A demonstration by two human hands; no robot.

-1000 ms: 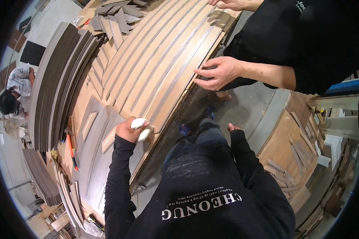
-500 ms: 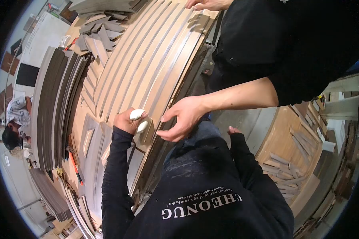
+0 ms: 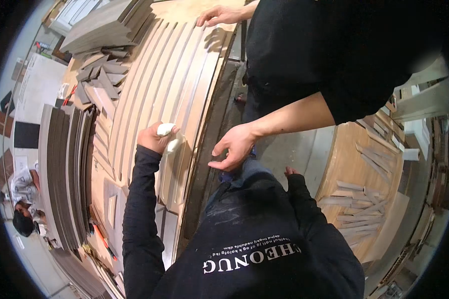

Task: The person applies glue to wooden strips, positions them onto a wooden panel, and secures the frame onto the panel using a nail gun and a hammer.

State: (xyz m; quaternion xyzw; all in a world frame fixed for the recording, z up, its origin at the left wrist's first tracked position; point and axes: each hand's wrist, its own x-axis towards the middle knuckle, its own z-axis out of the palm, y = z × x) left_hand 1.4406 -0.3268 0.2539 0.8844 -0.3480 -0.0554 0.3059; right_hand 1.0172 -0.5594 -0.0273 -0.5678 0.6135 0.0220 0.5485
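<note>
Where offcuts flank the panel, stacked boards

The person's left arm is pointing forward, running out along the left of the torso, sleeved in black as far as the wrist. At its end the left hand is curling inward in a grip, the back of it facing outward and the thumb lying toward the front. The right arm, also sleeved in black, is lying on the other side, nearer the body. Only a small part of the right hand is showing beyond the cuff, leaving its finger pose unclear.
</note>
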